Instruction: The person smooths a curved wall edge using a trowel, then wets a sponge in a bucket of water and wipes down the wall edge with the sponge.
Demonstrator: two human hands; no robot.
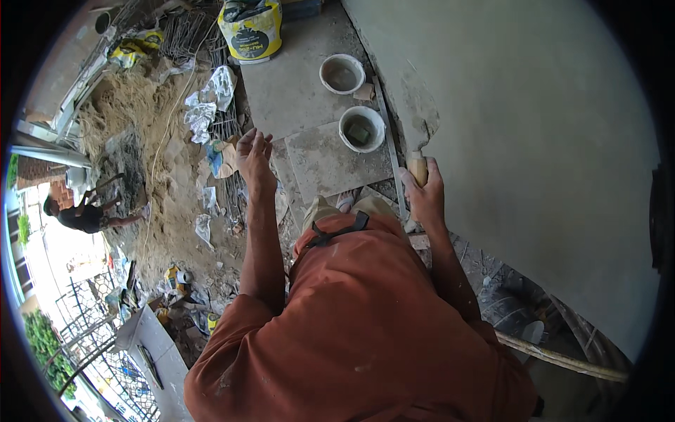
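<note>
My right hand (426, 191) is wrapped round the wooden handle of a trowel (417, 167). The trowel's blade, smeared grey and hard to tell from the plaster, points away from me along the smooth grey wall (534, 119). My left hand (256, 158) is raised to the left of my body, its fingers loosely bent and apart, with nothing visible in it. Between my hands and farther off, two whitish buckets stand on the floor: the nearer bucket (380, 133) has a dark block-like lump inside, and the farther bucket (326, 74) holds some grey material.
A long straight bar (389, 148) lies beside the buckets along the wall's foot. A yellow and white bag (251, 35) stands at the far end of the slabs (288, 98). Sand (172, 169) and crumpled sheets lie left; beyond, a person (83, 216) holds a long-handled tool.
</note>
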